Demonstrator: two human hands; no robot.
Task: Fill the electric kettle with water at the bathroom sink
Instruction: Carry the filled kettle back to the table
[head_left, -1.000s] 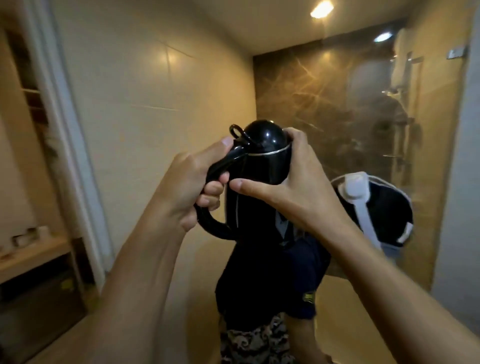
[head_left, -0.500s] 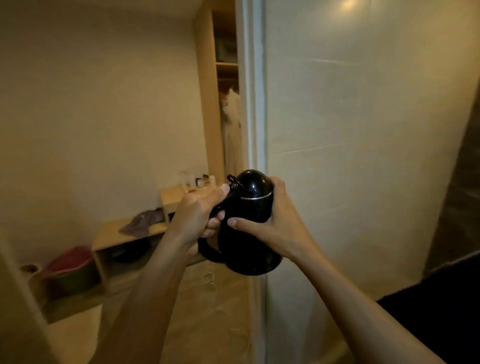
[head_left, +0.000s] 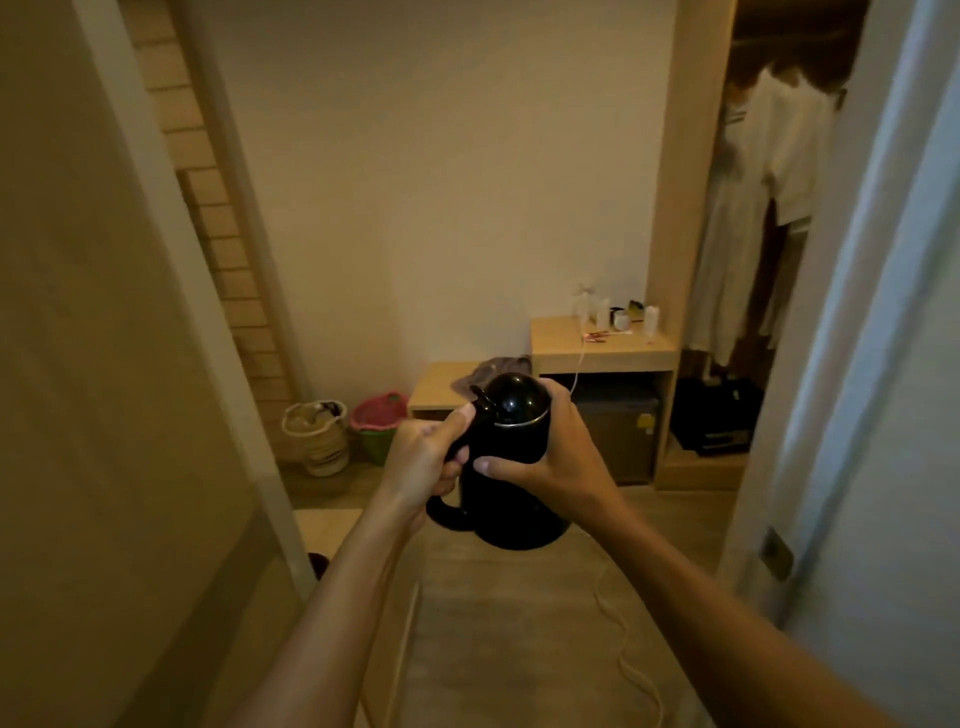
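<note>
A black electric kettle (head_left: 506, 488) with a domed lid and a thin silver rim is held upright in front of me at chest height, lid closed. My left hand (head_left: 423, 457) is wrapped around its handle, thumb resting near the lid lever. My right hand (head_left: 553, 457) cups the right side of the body, fingers around the top. No sink is in view.
I look through a doorway: a door (head_left: 104, 415) stands on the left, a white frame (head_left: 852, 364) on the right. Beyond are a wooden cabinet (head_left: 605, 353) with small bottles, a lower bench (head_left: 441, 387), baskets (head_left: 317, 434) on the floor, hanging clothes (head_left: 763, 208) and a cord (head_left: 628, 654) on the floor.
The view has swung left from the bathroom's shower wall and mirror to the doorway and the room beyond. Both hands keep the same hold on the kettle, now lower in view.
</note>
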